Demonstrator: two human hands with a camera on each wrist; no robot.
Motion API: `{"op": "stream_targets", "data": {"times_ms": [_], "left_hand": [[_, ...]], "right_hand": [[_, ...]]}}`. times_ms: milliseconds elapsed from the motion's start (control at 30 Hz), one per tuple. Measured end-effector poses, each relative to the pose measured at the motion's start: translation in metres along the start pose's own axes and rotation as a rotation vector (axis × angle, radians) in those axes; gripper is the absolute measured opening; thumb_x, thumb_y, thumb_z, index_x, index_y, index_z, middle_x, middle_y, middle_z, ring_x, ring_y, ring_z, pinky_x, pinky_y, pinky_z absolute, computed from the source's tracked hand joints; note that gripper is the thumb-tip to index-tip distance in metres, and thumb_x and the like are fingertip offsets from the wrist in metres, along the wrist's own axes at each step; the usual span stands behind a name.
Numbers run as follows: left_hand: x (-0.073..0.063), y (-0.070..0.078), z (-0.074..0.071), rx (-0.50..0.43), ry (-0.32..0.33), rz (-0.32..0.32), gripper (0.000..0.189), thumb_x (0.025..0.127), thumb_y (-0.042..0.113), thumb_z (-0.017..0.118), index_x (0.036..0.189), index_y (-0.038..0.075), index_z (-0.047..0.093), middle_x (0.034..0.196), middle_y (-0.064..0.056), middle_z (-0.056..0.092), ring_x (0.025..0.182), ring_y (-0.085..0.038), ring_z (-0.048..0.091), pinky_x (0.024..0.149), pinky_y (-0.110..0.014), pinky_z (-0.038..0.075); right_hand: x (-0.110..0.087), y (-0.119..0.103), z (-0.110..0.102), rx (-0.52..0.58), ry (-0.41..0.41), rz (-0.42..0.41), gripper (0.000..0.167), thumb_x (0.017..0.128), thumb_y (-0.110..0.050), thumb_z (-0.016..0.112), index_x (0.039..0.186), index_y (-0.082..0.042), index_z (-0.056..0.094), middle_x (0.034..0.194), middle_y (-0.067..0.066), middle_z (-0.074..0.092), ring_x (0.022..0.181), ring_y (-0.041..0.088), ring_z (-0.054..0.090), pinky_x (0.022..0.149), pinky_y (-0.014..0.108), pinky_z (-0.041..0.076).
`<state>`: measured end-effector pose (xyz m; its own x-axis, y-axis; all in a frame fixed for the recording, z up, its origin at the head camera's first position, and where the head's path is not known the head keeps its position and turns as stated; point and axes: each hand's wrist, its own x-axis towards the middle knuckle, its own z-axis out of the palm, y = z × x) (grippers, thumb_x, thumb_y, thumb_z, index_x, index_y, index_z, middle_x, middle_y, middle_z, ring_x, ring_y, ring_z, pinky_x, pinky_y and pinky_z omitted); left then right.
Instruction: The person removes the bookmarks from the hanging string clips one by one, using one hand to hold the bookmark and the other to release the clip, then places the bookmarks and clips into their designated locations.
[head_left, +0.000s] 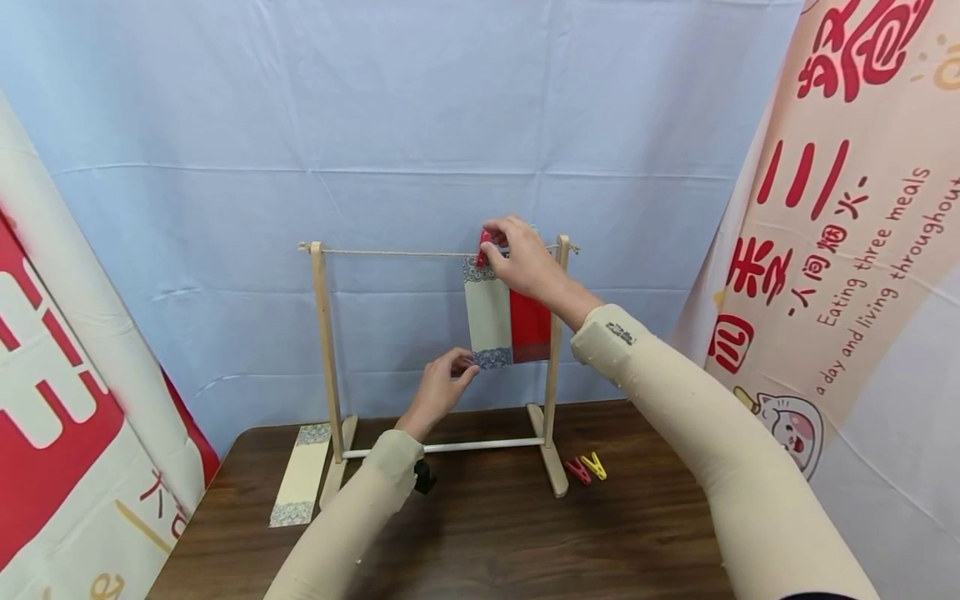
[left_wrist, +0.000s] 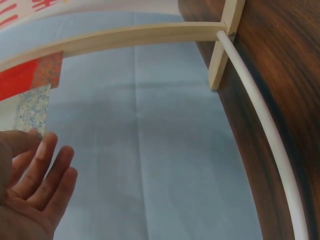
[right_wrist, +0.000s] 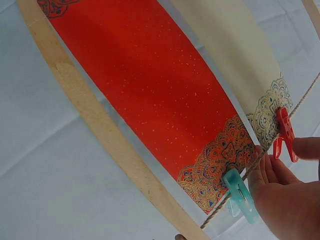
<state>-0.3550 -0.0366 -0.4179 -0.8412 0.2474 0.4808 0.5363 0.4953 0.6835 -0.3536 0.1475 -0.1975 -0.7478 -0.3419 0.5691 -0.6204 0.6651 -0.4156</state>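
Blue backdrop (head_left: 405, 100), right hand (head_left: 522, 257) pinching red clip (right_wrist: 284, 128), left hand (head_left: 437, 385) half-open, pinching cream strip (head_left: 489, 315) by corner

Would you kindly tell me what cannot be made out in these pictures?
Head: teal clip, mostly hidden behind the right hand.
Left wrist: upper part of the hanging cream card, cut off by the left edge.
Right wrist: that card's lower end, cut off by the top edge.

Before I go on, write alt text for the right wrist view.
A right hand holds a red clothespin at the patterned end of a cream paper strip, along a twine line. Beside it, a teal clothespin clips a red paper strip to the line, near a wooden post.
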Motion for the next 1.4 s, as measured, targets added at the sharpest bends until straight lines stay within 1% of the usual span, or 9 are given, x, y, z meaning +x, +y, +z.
{"op": "stream_targets", "data": {"times_ms": [233,400,667,833,1033,1400], "left_hand": [[-0.001,0.001,0.0,-0.014,-0.005,0.015,0.016,0.106,0.017,0.072,0.119,0.008,0.074,0.107,-0.005,0.079,0.101,-0.023,0.075,0.095,-0.043,0.062],[-0.002,0.002,0.0,-0.014,0.002,0.008,0.013,0.106,0.017,0.071,0.116,0.009,0.074,0.107,-0.005,0.078,0.1,-0.023,0.075,0.092,-0.043,0.062],[-0.003,0.002,-0.001,-0.043,0.01,0.005,0.015,0.106,0.016,0.071,0.118,0.008,0.074,0.105,-0.005,0.079,0.098,-0.023,0.075,0.09,-0.044,0.062],[-0.005,0.001,-0.001,-0.045,0.021,0.015,0.014,0.106,0.015,0.071,0.118,0.008,0.074,0.103,-0.004,0.079,0.097,-0.021,0.075,0.089,-0.044,0.063],[-0.008,0.002,-0.002,-0.044,0.035,0.004,0.016,0.106,0.016,0.072,0.12,0.008,0.074,0.102,-0.003,0.08,0.096,-0.02,0.076,0.088,-0.046,0.063],[-0.011,0.002,-0.002,-0.038,0.045,0.007,0.018,0.107,0.016,0.07,0.122,0.007,0.073,0.102,-0.004,0.079,0.096,-0.02,0.075,0.088,-0.046,0.062]], "right_hand": [[0.001,0.001,0.0,0.014,0.001,0.009,0.041,0.111,-0.014,0.058,0.148,0.006,0.057,0.132,0.018,0.062,0.123,0.032,0.062,0.11,0.042,0.052],[0.001,0.002,0.0,0.046,0.004,0.023,0.04,0.112,-0.014,0.057,0.147,0.005,0.058,0.131,0.018,0.062,0.122,0.032,0.064,0.108,0.042,0.053],[0.002,-0.002,-0.002,0.079,0.018,0.043,0.038,0.113,-0.016,0.057,0.145,0.003,0.061,0.131,0.018,0.065,0.121,0.032,0.065,0.107,0.044,0.054],[0.002,-0.002,-0.002,0.089,0.014,0.061,0.038,0.113,-0.017,0.058,0.145,0.002,0.062,0.132,0.018,0.065,0.122,0.033,0.065,0.107,0.044,0.053],[0.001,-0.002,-0.003,0.115,0.017,0.077,0.037,0.112,-0.017,0.06,0.145,0.001,0.062,0.132,0.016,0.067,0.122,0.032,0.065,0.107,0.044,0.053],[-0.002,0.0,-0.003,0.173,0.058,0.056,0.032,0.109,-0.011,0.065,0.138,0.002,0.065,0.124,0.017,0.07,0.114,0.031,0.068,0.102,0.042,0.056]]}}
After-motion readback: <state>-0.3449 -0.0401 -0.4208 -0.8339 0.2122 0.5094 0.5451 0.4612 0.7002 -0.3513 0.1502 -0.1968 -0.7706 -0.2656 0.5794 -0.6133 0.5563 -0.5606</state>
